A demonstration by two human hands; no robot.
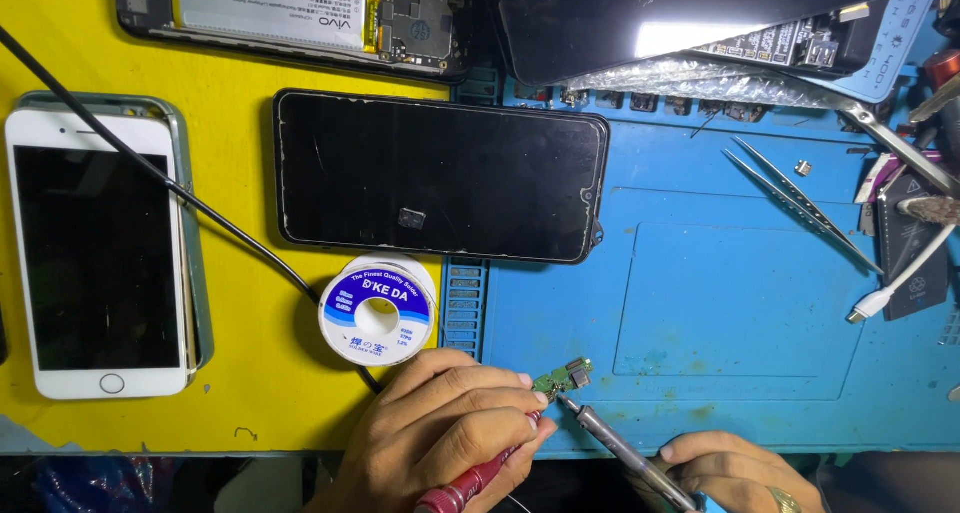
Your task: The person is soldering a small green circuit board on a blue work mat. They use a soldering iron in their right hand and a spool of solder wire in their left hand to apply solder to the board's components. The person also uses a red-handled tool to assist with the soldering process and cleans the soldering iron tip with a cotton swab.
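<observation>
My left hand (440, 433) grips a red-handled tool (468, 488) whose tip presses a small green circuit board (562, 376) onto the blue work mat (720, 303) near its front edge. At the bottom right, my right hand (735, 468) holds a soldering iron (620, 443). The iron's metal tip touches the lower edge of the little board. A ring shows on one finger of the right hand.
A spool of solder wire (378, 313) stands just behind my left hand. A black phone (440, 173) lies across the yellow mat (250, 373) and the blue one, a white phone (95, 253) at far left. Tweezers (800, 203), a white cable plug (880, 298) and an opened phone (300, 13) lie farther back.
</observation>
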